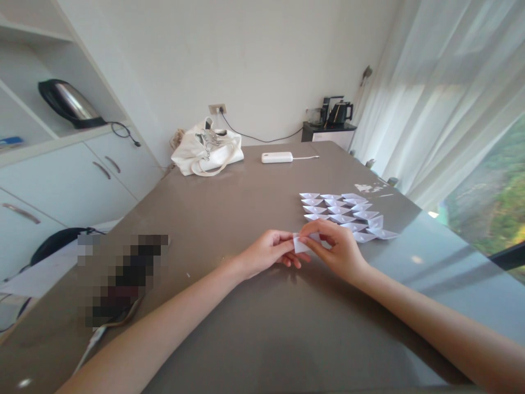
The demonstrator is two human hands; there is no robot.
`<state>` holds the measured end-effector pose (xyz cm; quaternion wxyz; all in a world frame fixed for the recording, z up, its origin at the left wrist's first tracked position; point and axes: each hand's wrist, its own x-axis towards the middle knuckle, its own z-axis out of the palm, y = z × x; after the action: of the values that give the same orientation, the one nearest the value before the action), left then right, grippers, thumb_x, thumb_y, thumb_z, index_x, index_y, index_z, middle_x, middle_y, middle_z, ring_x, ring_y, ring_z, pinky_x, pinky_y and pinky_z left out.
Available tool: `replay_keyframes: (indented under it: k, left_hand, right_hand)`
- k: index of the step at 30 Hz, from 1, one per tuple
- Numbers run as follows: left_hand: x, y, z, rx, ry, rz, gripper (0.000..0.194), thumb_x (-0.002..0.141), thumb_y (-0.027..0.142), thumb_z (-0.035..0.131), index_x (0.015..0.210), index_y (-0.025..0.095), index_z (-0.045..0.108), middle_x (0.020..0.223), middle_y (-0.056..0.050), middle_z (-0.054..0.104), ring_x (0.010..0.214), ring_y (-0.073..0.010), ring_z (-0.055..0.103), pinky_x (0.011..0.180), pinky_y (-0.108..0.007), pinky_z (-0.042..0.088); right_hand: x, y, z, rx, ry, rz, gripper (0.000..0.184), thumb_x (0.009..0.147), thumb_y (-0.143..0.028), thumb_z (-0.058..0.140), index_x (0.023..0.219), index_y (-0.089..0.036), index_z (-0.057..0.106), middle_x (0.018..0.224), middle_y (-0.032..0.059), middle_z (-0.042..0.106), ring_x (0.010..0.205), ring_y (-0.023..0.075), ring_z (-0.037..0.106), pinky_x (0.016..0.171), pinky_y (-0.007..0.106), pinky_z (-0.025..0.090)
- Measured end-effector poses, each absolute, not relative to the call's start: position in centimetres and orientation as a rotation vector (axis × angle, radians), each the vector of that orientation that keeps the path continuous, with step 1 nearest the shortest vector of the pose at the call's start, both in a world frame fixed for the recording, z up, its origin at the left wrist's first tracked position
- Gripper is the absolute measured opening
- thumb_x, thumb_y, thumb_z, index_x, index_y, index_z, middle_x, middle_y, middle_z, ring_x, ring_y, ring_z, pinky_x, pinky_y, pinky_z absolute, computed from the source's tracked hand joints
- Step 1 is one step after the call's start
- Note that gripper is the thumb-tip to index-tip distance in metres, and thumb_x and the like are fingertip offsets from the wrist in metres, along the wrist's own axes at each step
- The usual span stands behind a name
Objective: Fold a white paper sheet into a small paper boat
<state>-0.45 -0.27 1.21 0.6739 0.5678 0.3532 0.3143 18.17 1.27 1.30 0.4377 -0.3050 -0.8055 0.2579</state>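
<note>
My left hand (268, 253) and my right hand (336, 249) meet over the grey table (254, 323), and both pinch one small folded piece of white paper (301, 244) between fingertips. The paper is held just above the tabletop, partly hidden by my fingers. Just beyond my right hand lie several small white folded paper boats (342, 214), set out in neat rows.
A white handbag (206, 154) and a white power bank (277, 157) with a cable lie at the table's far end. Paper scraps (366, 187) lie beyond the boats. A blurred-out object (121, 279) sits at the left edge. Cabinets, a kettle (68, 103), curtains surround.
</note>
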Motion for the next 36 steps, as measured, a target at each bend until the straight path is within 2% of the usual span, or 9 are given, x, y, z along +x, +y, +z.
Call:
replay_keyframes:
  k: [6, 10, 14, 19, 24, 36]
  left_hand:
    - [-0.28, -0.36, 1.04, 1.333, 0.768, 0.74, 0.037, 0.077, 0.045, 0.066, 0.088, 0.009, 0.066, 0.072, -0.007, 0.068, 0.062, -0.0097, 0.059, 0.061, -0.02, 0.044]
    - [-0.57, -0.13, 1.09, 1.414, 0.801, 0.695, 0.034, 0.075, 0.041, 0.069, 0.086, 0.01, 0.066, 0.069, -0.005, 0.067, 0.059, -0.0095, 0.057, 0.059, -0.021, 0.044]
    - [-0.62, -0.12, 1.24, 1.466, 0.836, 0.717, 0.035, 0.079, 0.044, 0.063, 0.084, 0.01, 0.065, 0.069, -0.006, 0.067, 0.058, -0.0096, 0.057, 0.058, -0.021, 0.044]
    - [-0.29, -0.45, 1.38, 1.552, 0.821, 0.797, 0.04, 0.087, 0.047, 0.05, 0.086, 0.009, 0.064, 0.08, -0.01, 0.07, 0.064, -0.0107, 0.058, 0.06, -0.021, 0.044]
    - [-0.09, -0.75, 1.31, 1.603, 0.894, 0.835, 0.034, 0.084, 0.044, 0.057, 0.084, 0.011, 0.065, 0.078, -0.008, 0.069, 0.063, -0.0103, 0.056, 0.061, -0.021, 0.043]
    - [-0.13, -0.73, 1.33, 1.576, 0.945, 0.814, 0.042, 0.084, 0.05, 0.053, 0.08, 0.01, 0.064, 0.073, -0.009, 0.071, 0.056, -0.0099, 0.057, 0.055, -0.02, 0.043]
  right_hand:
    - [18.08, 1.05, 1.52, -0.672, -2.067, 0.571, 0.003, 0.084, -0.021, 0.061, 0.083, -0.02, 0.064, 0.083, 0.0046, 0.067, 0.079, 0.0168, 0.061, 0.072, 0.03, 0.048]
    - [17.95, 0.8, 1.76, -0.662, -2.095, 0.555, 0.004, 0.084, -0.022, 0.061, 0.082, -0.02, 0.064, 0.081, 0.0038, 0.067, 0.076, 0.0155, 0.061, 0.071, 0.028, 0.047]
    - [18.05, 0.88, 1.71, -0.741, -2.045, 0.576, 0.006, 0.084, -0.021, 0.06, 0.081, -0.019, 0.064, 0.08, 0.0041, 0.067, 0.075, 0.016, 0.061, 0.068, 0.028, 0.046]
    - [18.23, 1.23, 1.41, -0.899, -1.898, 0.651, 0.006, 0.082, -0.022, 0.06, 0.078, -0.018, 0.063, 0.079, 0.0043, 0.066, 0.073, 0.0173, 0.06, 0.062, 0.028, 0.045]
    - [17.98, 1.15, 1.26, -0.892, -1.854, 0.733, 0.01, 0.082, -0.027, 0.061, 0.077, -0.018, 0.062, 0.075, 0.0042, 0.065, 0.07, 0.0174, 0.06, 0.063, 0.029, 0.047]
    - [17.82, 1.31, 0.87, -0.838, -1.795, 0.837, 0.012, 0.081, -0.028, 0.063, 0.076, -0.018, 0.059, 0.076, 0.0042, 0.063, 0.072, 0.017, 0.06, 0.065, 0.03, 0.047]
